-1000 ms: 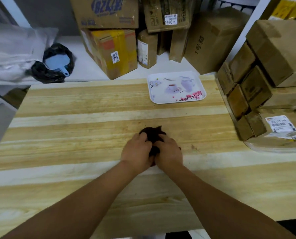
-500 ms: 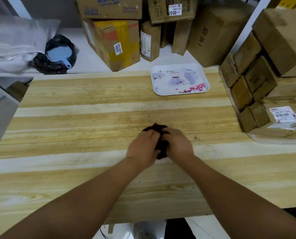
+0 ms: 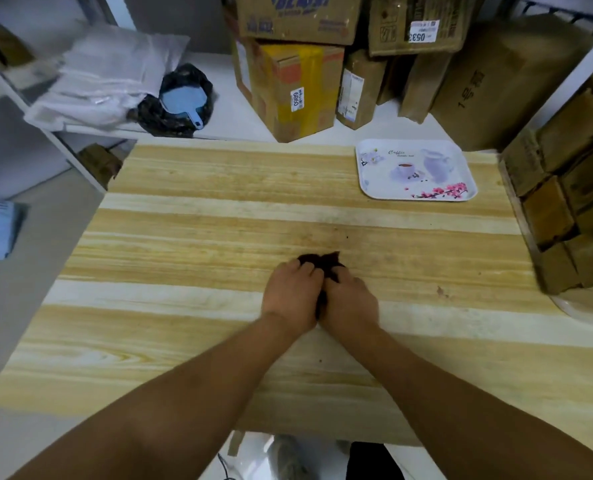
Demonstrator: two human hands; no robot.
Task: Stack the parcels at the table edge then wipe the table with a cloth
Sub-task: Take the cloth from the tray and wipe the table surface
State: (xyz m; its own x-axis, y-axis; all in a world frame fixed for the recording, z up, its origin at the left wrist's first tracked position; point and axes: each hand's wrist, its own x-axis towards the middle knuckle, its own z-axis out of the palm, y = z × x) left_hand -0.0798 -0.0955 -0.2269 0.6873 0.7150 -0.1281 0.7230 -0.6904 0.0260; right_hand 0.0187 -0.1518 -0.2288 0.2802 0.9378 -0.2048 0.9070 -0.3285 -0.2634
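With the parcels (image 3: 561, 206) already piled at the table's right edge, the stacking half looks done, and it's on to the wipe. Both hands sit together at mid-table (image 3: 191, 237): the left hand (image 3: 293, 294) and the right hand (image 3: 348, 301) curl their fingers over a dark bunched cloth (image 3: 322, 263), pressing it to the wood. How much cloth is tucked under the palms is hard to tell. A small dark speck (image 3: 440, 291) remains to the right, so most of the wiping seems left to do.
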